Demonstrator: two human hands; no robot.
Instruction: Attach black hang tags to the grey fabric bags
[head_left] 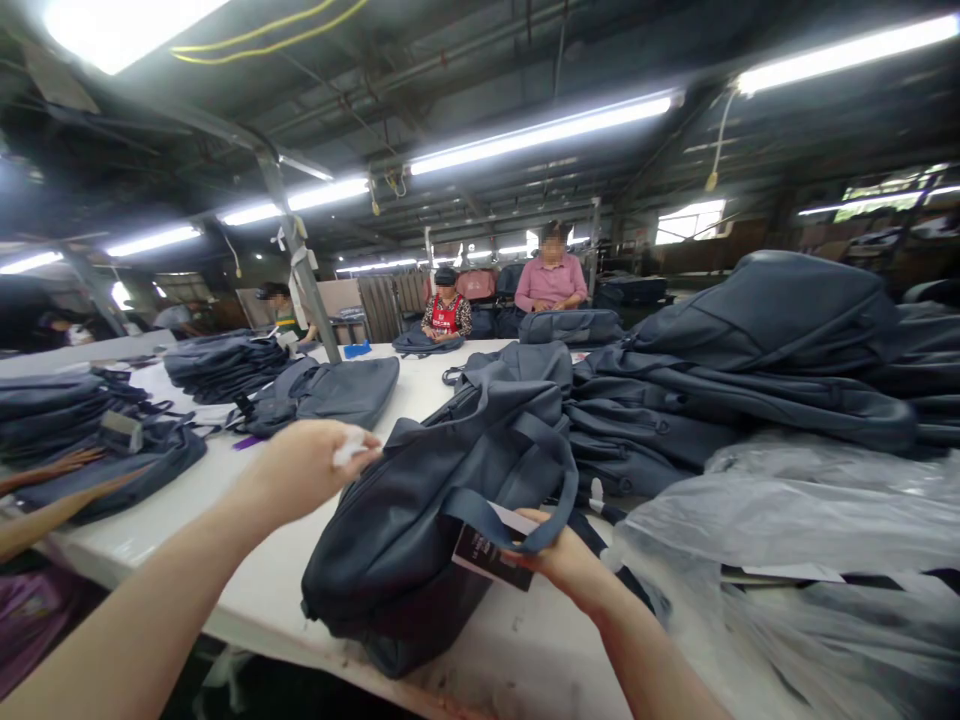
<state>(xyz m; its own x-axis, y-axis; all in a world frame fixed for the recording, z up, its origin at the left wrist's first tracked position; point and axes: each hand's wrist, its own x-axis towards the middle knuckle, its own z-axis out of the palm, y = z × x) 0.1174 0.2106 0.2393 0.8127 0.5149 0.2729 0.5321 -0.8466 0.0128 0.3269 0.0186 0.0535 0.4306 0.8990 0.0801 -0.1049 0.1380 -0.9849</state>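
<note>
A dark blue backpack (390,520) lies on the white table in front of me, with its webbing strap loop (480,510) toward my right side. My left hand (289,470) is closed around a small crumpled white piece (349,446), perhaps cloth or tissue, just above the backpack's left edge. At the strap, my right hand (562,560) pinches a black printed hang tag (491,562) with a white back. The strap crosses over the fingers of that hand, so part of the grip is hidden.
Stacked dark backpacks (750,390) and clear plastic bags (735,520) fill the right side. More bags (225,365) lie to the left, where a co-worker's arms (67,500) reach in. A metal post (307,280) rises from the table (262,590). Two people work across it.
</note>
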